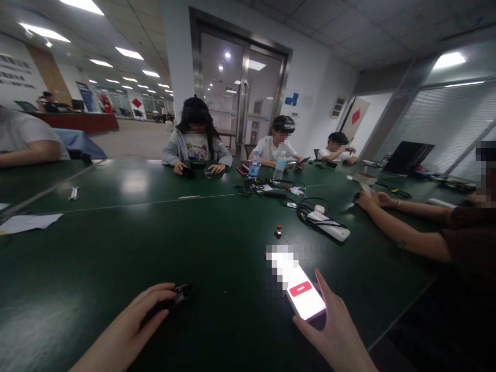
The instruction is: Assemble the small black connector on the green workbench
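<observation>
My right hand (336,325) lies around the lower end of a smartphone (314,306), thumb at its bottom edge and a finger along its right side. The phone's bright screen faces up and carries a red button; part of it is blurred. On the left, my left hand (141,315) grips a small glossy black object (183,294) between thumb and fingers, low over the table. Its exact kind does not show, and the palm side is hidden. Beyond the phone rests a tiny red and dark item (278,231).
A white power strip (329,227) with black cables lies beyond the phone. Two water bottles (254,165) stand farther off. Paper (31,223) and a wrench (73,194) are on the left of the green table (217,232). Several people sit around it; one person's forearms (406,222) reach in from the right.
</observation>
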`<state>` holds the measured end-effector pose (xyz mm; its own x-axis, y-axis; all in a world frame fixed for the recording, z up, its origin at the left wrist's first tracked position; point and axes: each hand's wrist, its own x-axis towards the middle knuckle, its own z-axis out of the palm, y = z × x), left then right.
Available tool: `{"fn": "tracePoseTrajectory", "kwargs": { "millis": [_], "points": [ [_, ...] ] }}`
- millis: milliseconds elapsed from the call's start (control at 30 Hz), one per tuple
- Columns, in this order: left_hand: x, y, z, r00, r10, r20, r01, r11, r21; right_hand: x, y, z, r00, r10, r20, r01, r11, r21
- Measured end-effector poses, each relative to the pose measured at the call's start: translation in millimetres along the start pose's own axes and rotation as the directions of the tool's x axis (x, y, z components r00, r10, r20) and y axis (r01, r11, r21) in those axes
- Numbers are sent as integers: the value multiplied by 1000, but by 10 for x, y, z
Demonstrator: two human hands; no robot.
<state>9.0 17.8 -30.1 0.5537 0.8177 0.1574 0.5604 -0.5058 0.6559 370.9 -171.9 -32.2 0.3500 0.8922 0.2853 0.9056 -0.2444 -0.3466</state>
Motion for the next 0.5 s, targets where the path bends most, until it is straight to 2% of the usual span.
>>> {"fn": "tracePoseTrajectory", "kwargs": {
  "millis": [67, 167, 367, 500],
  "points": [
    [12, -102, 27, 1000, 10, 5, -10, 1000, 2, -6, 19, -2, 999, 9, 37, -9, 1000, 5],
    [26, -211, 57, 1000, 11, 18, -12, 1000, 10, -6, 43, 18, 999, 42, 30, -42, 999, 8],
    [7, -239, 82, 1000, 12, -16, -12, 1000, 17, 55, 21, 11, 999, 31, 40, -34, 997, 70],
    [2, -273, 100, 1000, 13, -20, -12, 1000, 14, 145, -51, -52, 993, 39, 112, -52, 992, 119]
  ]
}}
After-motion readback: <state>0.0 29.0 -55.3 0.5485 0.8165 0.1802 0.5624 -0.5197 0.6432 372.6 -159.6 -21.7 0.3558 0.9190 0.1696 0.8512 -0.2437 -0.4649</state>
